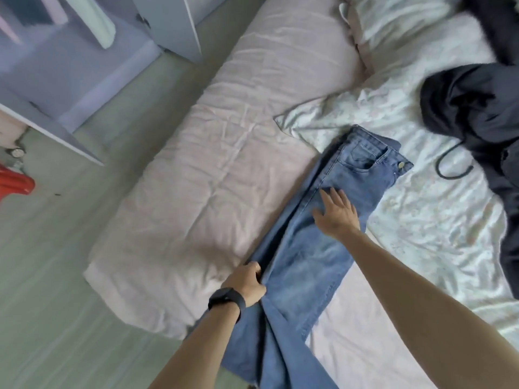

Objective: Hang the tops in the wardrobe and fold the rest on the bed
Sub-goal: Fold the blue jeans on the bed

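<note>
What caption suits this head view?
Left hand grips the jeans at one edge; right hand presses them flat on the bed.

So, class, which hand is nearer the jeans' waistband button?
Right. The right hand lies flat on the jeans near the button; the left hand grips their edge farther down.

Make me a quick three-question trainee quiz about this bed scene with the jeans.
1. True or false: the right hand lies flat on the jeans.
2. Which wrist wears the black wristband? A: left. B: right.
3. Fill in: the dark garment lies on the ____.

Key: 1 true. 2 A, by the left hand, which grips the jeans' edge. 3 bed.
</note>
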Action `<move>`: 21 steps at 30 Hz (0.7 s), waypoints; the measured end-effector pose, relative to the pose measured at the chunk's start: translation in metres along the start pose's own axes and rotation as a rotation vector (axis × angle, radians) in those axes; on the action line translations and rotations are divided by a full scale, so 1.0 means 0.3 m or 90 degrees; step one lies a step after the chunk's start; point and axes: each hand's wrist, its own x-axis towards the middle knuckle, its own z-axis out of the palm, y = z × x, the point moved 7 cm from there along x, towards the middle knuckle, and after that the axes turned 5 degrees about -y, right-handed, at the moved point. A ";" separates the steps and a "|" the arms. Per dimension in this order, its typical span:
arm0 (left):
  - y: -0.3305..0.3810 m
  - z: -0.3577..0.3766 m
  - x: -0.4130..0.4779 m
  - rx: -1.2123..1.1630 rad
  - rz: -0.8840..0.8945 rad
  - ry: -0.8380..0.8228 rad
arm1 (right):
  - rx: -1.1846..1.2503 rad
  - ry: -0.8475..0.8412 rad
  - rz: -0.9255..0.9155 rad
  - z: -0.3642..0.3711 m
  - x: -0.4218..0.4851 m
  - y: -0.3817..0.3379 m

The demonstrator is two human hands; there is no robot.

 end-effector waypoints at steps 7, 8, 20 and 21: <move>0.150 -0.063 0.028 0.066 0.060 0.023 | 0.002 0.010 -0.012 0.043 -0.051 0.008; 0.182 -0.082 0.036 0.085 0.075 0.030 | 0.035 0.022 -0.014 0.033 -0.065 0.004; 0.574 -0.293 0.296 0.237 0.082 0.141 | 0.232 0.117 0.081 -0.214 0.072 0.102; 0.578 -0.289 0.325 0.252 0.068 0.144 | 0.226 0.110 0.095 -0.220 0.114 0.096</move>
